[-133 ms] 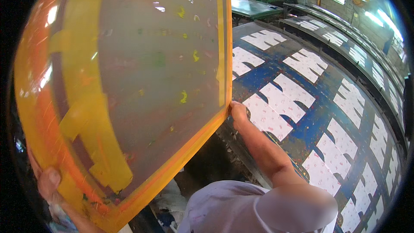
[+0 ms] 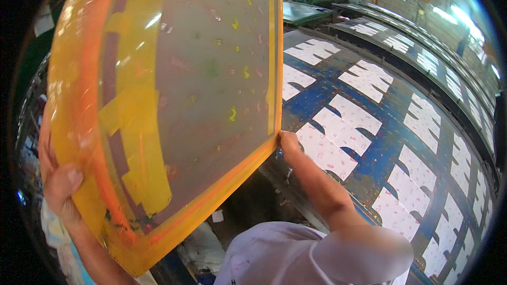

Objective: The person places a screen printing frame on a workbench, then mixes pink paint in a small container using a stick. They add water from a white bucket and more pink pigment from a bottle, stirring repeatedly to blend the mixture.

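Observation:
I hold up a large screen-printing frame (image 2: 222, 171), its yellow and orange border around a grey translucent mesh (image 2: 200, 95). Yellow tape (image 2: 140, 105) runs along the mesh's left side, and small yellow and pink marks dot the mesh. My left hand (image 2: 63, 184) is closed on the frame's left edge, thumb on the face towards me and the fingers partly hidden behind. At the lower right corner, my right hand (image 2: 288, 141) grips the frame's edge. The frame stands tilted upright between my hands, above and left of the long printing table (image 2: 391, 103).
White cut fabric pieces (image 2: 327, 150) with small reddish prints lie in rows on the blue, paint-stained table. Further long tables (image 2: 369, 13) with similar pieces run behind it, past a dark rail. A green-topped table (image 2: 306, 13) stands at the back. White cloth (image 2: 203, 248) lies low beside me.
The frame's left side has swung right and the whole frame looks narrower. My left hand has risen with it. My right hand has barely moved at its corner.

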A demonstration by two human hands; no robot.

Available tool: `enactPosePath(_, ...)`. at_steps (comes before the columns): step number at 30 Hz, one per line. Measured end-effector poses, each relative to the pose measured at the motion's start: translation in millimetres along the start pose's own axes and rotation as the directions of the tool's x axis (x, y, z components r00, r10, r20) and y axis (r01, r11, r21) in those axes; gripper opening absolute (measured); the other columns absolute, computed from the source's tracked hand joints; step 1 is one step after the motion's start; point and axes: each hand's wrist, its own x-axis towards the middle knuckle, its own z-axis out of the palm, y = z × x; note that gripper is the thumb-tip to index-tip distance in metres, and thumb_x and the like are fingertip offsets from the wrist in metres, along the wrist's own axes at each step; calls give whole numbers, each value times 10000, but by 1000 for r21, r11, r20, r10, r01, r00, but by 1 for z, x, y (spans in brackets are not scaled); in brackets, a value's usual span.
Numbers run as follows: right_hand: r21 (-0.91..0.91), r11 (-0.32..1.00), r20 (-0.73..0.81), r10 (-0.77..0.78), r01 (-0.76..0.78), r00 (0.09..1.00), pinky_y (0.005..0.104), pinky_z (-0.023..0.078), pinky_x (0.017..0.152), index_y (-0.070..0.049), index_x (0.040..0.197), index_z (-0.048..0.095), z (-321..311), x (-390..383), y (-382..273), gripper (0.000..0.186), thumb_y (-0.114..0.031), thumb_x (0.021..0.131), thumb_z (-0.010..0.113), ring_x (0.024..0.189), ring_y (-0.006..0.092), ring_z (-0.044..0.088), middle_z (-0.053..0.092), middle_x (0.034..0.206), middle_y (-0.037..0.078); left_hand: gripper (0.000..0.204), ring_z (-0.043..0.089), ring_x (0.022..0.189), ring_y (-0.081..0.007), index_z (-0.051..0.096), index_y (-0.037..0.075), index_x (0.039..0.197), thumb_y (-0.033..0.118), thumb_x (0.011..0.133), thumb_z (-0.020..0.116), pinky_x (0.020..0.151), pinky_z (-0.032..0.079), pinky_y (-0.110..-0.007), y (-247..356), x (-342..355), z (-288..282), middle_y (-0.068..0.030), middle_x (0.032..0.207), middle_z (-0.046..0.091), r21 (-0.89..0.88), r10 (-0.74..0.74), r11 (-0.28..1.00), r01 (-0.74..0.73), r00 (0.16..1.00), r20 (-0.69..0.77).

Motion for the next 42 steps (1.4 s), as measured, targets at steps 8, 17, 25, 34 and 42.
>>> enactPosePath(8, -420, 907, -37, -7, -10, 999, 457, 565, 793, -9, 1115, 851, -9, 75, 24, 234, -173, 1080, 687, 904, 250, 737, 806, 970, 140, 1047, 716, 1416, -307, 444, -155, 1697, 214, 770, 760, 1255, 528, -387, -61, 168, 113, -274, 1567, 682, -455, 195, 888, -67, 950, 242)
enactPosePath(17, -302, 373, -12, -922, 877, 388, 437, 585, 1144, -49, 1589, 703, 40, -129, -379, 618, -491, 1159, 686, 1302, 278, 760, 783, 1485, 157, 669, 830, 899, -284, 668, -36, 1508, 145, 880, 812, 945, 674, -417, -85, 295, 188, -176, 1184, 829, -622, 461, 782, -25, 695, 552)
enactPosePath(25, -778, 486, -210, -799, 398, 564, 404, 543, 1163, 19, 1682, 557, 117, -278, -508, 774, -493, 1125, 723, 1326, 276, 721, 733, 1469, 236, 898, 709, 1333, -440, 489, -181, 1550, 215, 836, 864, 1092, 607, -509, 13, 204, 233, -346, 1548, 621, -534, 298, 844, -59, 878, 374)
enactPosePath(34, -759, 557, -378, -799, 337, 468, 404, 536, 1192, 25, 1713, 507, 86, -331, -452, 685, -346, 1161, 671, 1333, 253, 714, 685, 1559, 200, 589, 643, 1405, -392, 783, 108, 1423, 435, 938, 837, 1289, 385, -569, -128, 289, 420, -174, 1458, 753, -790, 741, 80, -608, 566, -361)
enactPosePath(42, -716, 658, -580, -747, 234, 326, 410, 548, 1183, 24, 1676, 548, 6, -374, -395, 633, -323, 1157, 654, 1330, 258, 727, 704, 1546, 187, 957, 812, 1138, -365, 669, -91, 1499, 769, 1081, 645, 1025, 626, -520, -389, 232, 705, -296, 1271, 812, -258, -23, 936, 241, 770, 637)
